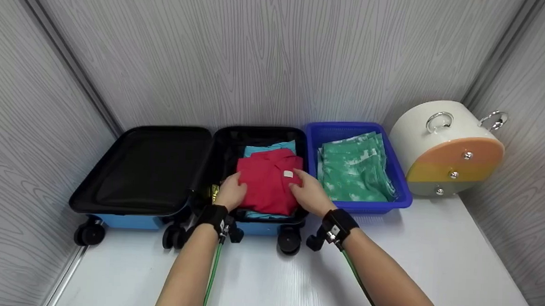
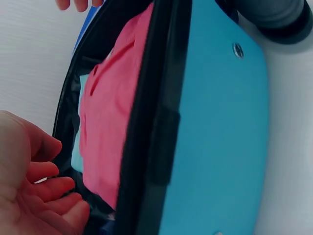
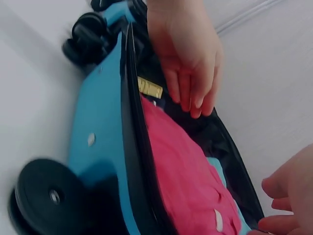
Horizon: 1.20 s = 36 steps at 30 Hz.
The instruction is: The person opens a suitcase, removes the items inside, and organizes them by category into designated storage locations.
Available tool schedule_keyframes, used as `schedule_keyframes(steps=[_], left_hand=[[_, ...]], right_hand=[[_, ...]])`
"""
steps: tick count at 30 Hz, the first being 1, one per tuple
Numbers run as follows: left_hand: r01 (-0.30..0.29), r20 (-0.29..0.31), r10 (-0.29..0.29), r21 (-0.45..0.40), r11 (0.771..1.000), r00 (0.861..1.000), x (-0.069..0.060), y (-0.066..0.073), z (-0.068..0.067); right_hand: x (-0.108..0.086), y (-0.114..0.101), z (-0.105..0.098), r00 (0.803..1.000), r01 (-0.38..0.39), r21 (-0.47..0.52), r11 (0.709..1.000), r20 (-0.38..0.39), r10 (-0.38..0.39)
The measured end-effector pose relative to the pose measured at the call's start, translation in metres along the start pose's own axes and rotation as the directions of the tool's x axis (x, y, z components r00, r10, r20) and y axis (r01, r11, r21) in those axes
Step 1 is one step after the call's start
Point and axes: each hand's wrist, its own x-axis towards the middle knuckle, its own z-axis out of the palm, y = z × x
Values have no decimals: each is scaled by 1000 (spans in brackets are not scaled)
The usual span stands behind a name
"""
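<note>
a red shirt [image 1: 269, 182] lies folded in the right half of a spread suitcase [image 1: 258, 228], with a small white tag [image 1: 288, 174] toward the shirt's 2 o'clock. light-blue cloth [image 1: 285, 146] sits beneath it, showing past its edge at 12 o'clock and again at 6.

the left hand [image 1: 231, 192] is between 8 and 9 o'clock of the shirt, fingers loosely bent, nothing in its grasp; the left wrist view shows a gap from those fingers to the fabric. the right hand [image 1: 311, 194] is between 3 and 4 o'clock, thumb and fingers apart in a relaxed spread, holding nothing; whether a fingertip brushes the shirt, i cannot tell. a black band with a small camera goes round each wrist.

at 9 o'clock is the suitcase's other half [image 1: 147, 170], its black inside facing up. a small yellow thing [image 1: 214, 193] shows just beside the left hand, at its 9 o'clock. at 3 o'clock, just beside the suitcase, a blue basket [image 1: 366, 207] holds folded green-and-white cloth [image 1: 354, 170]. beyond that, also toward 3 o'clock, a round white cabinet [image 1: 456, 163] stands on the white desk [image 1: 262, 281], its front striped orange, yellow and grey-green.
</note>
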Motion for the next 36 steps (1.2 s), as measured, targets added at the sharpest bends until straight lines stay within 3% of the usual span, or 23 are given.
schedule_keyframes(steps=[6,15,19,25,32,36], left_hand=[[36,5,-36,29,999,999,-5,-7,1],[150,-26,-148,117,982,989,-7,-7,3],[186,-28,-184,163,969,983,-8,-8,3],[230,-37,-228,73,970,973,-4,-11,2],[288,49,-284,-125,949,957,0,-11,0],[297,56,-292,-179,938,955,-1,-6,2]], right_hand=[[1,-3,23,992,-97,-52,994,74,101],[7,-7,38,959,-277,5,961,71,275],[8,-7,39,949,-311,40,949,58,309],[6,-7,42,961,-272,161,949,-12,278],[8,-6,45,950,-232,269,935,-144,277],[8,-5,48,945,-192,337,922,-189,266]])
